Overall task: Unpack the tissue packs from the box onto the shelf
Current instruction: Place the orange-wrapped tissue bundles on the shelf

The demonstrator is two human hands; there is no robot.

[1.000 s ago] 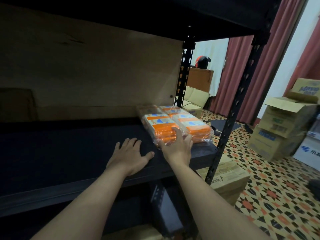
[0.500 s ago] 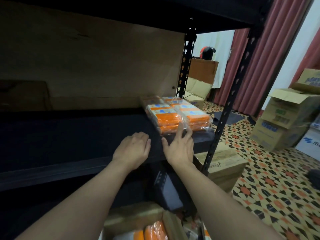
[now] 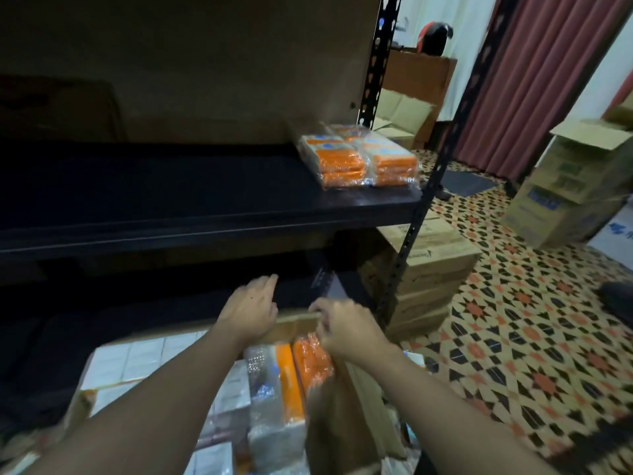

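— Where are the hands?
— Over the open cardboard box (image 3: pixel 298 320): left hand (image 3: pixel 248 311) loose, fingers spread; right hand (image 3: pixel 344 329) curled, grasp unclear.
— Tissue packs?
— Orange tissue packs (image 3: pixel 305 371) beneath them; shelved tissue packs (image 3: pixel 359 159) above, on the black shelf (image 3: pixel 171 200).

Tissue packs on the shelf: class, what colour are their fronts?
Orange, under clear wrap; the tissue packs show best in the head view.

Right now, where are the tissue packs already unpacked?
Head view: the orange tissue packs sit at the right end of the black shelf, beside the right rear upright post, above both hands.
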